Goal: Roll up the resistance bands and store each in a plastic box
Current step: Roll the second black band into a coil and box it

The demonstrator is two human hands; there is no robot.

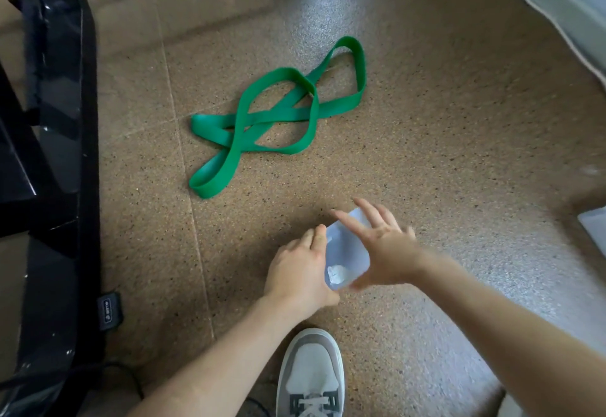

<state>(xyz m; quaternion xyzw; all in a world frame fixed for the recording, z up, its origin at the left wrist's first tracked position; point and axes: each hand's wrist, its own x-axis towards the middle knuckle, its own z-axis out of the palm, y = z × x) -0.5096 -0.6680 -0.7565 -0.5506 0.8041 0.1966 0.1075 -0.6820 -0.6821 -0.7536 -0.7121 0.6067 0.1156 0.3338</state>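
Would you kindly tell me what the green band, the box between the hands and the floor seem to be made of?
Green band: likely rubber or latex, matte; it lies in limp, flat, twisted loops. Box: seemingly translucent plastic, bluish-white, smooth; light shows through it, though blur hides detail. Floor: hard speckled tan tile, perhaps terrazzo or stone, semi-gloss; joint lines and glare show.

Both arms reach forward, left hand gripping the plastic box, right hand splayed against it
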